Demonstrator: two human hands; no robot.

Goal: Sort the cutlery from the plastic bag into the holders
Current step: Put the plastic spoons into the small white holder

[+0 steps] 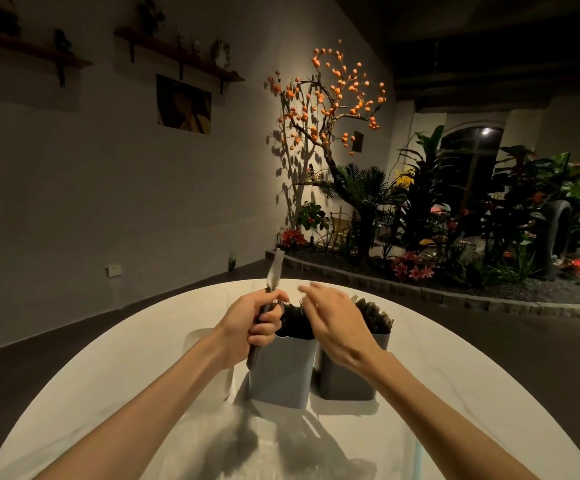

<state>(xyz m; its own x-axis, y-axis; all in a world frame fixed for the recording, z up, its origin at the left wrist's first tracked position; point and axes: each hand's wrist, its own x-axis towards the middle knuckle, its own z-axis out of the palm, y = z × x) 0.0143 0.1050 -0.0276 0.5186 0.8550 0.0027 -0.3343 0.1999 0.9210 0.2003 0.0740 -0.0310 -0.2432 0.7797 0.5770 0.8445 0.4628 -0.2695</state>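
Left hand (252,322) grips slim metal knife (271,282) — upright.

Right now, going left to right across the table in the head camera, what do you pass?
Left hand gripping a knife → left grey holder → right hand, open above the holders → right grey holder.

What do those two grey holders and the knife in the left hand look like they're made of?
The two holders look like matte grey plastic: smooth, even walls with soft rounded corners and no shine, though painted metal can't be ruled out. The knife in the left hand seems to be metal: its blade is pale and catches the light. Its handle is dark, and the material is unclear.
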